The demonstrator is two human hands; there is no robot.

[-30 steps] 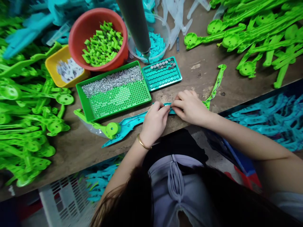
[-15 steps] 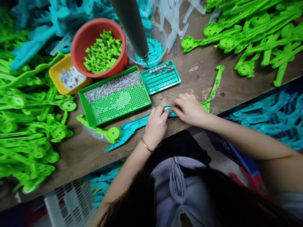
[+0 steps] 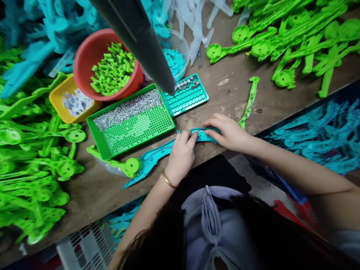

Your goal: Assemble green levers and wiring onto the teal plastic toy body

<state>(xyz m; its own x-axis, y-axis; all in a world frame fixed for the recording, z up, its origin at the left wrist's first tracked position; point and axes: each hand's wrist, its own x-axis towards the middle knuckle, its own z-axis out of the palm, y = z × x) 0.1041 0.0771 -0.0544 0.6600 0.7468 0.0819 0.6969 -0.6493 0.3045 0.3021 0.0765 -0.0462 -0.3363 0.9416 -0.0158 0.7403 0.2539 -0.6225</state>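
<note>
A long blue plastic piece with thin wires lies on the table, reaching under both hands. My left hand, with a ring and a bracelet, has its fingers closed on the blue piece's middle. My right hand rests at the piece's right part, thumb and fingers around its edge. Under the left end of the blue piece is a green plastic piece with a round cup. A second green piece lies beyond my right hand.
A green tray of small metal parts, a teal tray of discs, a red bowl and a yellow container stand beyond the hands. A dark tool hangs above. Green pieces are heaped left.
My hands have moved slightly apart, showing more of the blue piece between them. The view has shifted a little, and the dark tool looks larger and lower in view.
</note>
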